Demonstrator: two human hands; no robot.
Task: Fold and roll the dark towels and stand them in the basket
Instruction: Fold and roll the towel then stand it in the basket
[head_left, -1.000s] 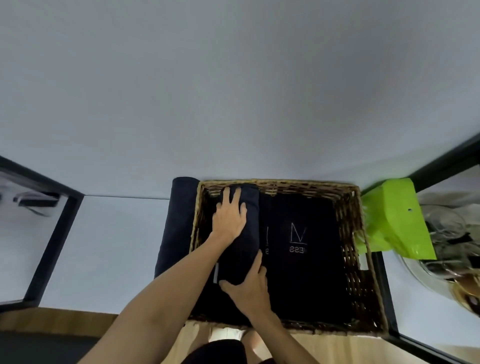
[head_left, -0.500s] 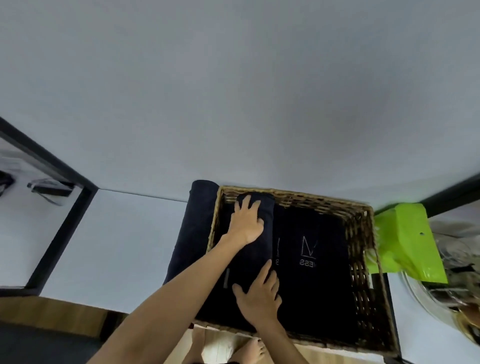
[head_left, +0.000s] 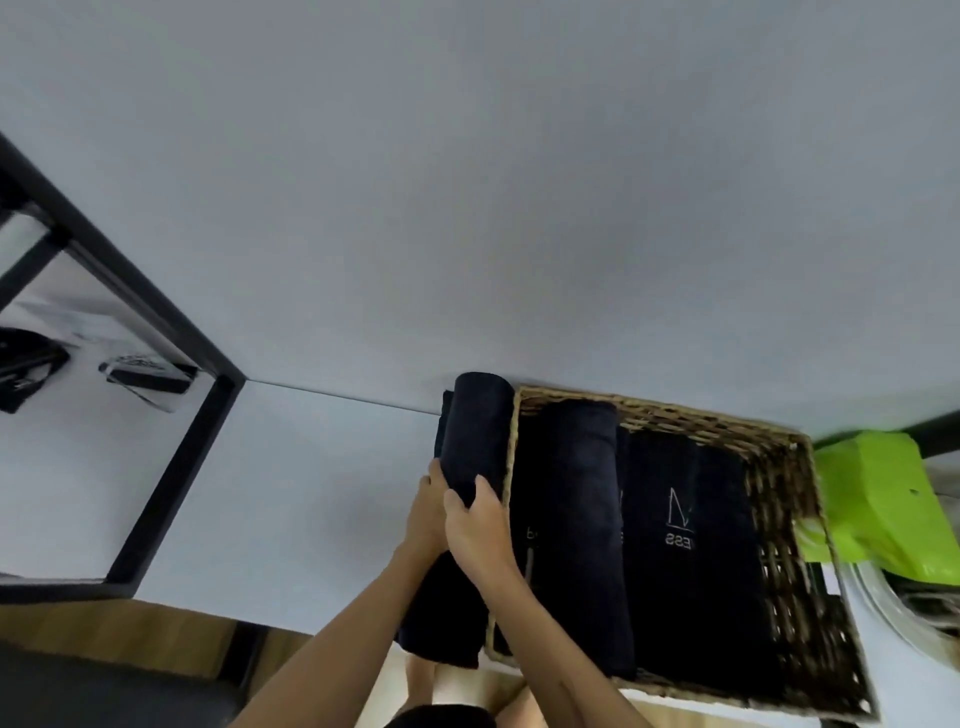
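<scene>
Rolled dark towel (head_left: 475, 441) lies just outside the left wall of the wicker basket (head_left: 779, 530), on the white surface (head_left: 311, 493), touching the basket wall along its length. Both hands grip it at mid-length: left hand (head_left: 426, 514) wraps the outer side, right hand (head_left: 480, 530) lies over the top with fingers (head_left: 457, 506) curled round the roll, thumb on the basket side. Forearms enter from the lower edge, converging on the roll; wrists roughly straight. Inside the basket, one rolled towel (head_left: 574, 519) sits against the left wall, and further dark towels (head_left: 691, 545) with pale lettering fill the middle; a strip at the right stays free. Risks, as judged: the grip is at one band only, so the free far end may sag or the outer lap may unwind on lifting. The roll must clear the basket rim; catching the wicker edge could snag the cloth or shove the basket toward the green object (head_left: 883, 499) just beside its right wall. Dropping it onto the towels inside could flatten or knock them askew. Whether the roll's loose edge is tucked cannot be told.
</scene>
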